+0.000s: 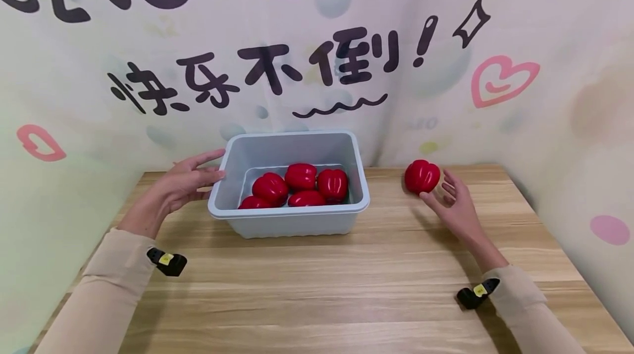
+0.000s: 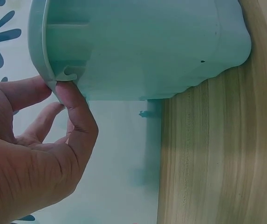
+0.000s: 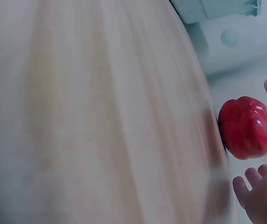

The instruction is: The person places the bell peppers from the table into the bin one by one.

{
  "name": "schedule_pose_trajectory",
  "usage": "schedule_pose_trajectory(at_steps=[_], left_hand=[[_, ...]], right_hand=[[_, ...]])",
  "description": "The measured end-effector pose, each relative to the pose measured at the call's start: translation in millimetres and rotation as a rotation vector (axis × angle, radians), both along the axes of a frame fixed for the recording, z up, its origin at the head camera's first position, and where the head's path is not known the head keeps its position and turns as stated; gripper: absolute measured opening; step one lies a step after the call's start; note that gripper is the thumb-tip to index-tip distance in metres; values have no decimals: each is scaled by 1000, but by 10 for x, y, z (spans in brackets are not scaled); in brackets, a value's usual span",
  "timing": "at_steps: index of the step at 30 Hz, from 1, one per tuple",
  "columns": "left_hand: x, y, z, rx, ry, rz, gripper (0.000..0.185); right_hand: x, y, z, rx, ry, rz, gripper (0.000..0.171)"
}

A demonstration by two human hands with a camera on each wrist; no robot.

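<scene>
A grey-blue plastic bin [image 1: 292,223] stands near the back of the table. Several red bell peppers [image 1: 269,189] lie inside it. My left hand [image 1: 185,182] is at the bin's left side; in the left wrist view its thumb and a finger pinch the rim [image 2: 39,39]. One more red bell pepper [image 1: 421,176] sits on the table's back right, apart from the bin. Beside this pepper is my right hand [image 1: 458,208], fingers and thumb spread and loosely bent. In the right wrist view the lone pepper [image 3: 246,128] shows between the thumb and fingers, with nothing gripped.
The wooden table [image 1: 307,288] stretches out in front of the bin. Behind it hangs a pale cloth backdrop [image 1: 317,12] with dark writing and pink hearts, close to the table's back edge. Small black devices [image 1: 168,262] are strapped over both sleeves.
</scene>
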State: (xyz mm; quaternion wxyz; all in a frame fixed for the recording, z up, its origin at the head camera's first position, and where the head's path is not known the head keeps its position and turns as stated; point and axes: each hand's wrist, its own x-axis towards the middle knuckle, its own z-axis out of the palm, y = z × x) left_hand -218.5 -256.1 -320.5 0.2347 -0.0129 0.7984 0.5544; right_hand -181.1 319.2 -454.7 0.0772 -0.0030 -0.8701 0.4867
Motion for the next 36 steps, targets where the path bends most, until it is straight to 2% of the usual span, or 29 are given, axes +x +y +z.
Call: schedule_pose_trajectory(at_steps=[9,18,27,36], left_hand=[[5,3,1,-3,-1,2,80],[1,1,-21,5,-1,4,80],[-7,-18,-22,14,-3,1,79],[-8,-8,-5,11,-7,3,80]], right_hand=[[-133,-92,4,-21,-27,-4,96],[-297,-154,4,-24,-40,-46,96],[-486,-216,-46,31,-40,-83,95],[-610,-269,-8,53,-43,-90,97]])
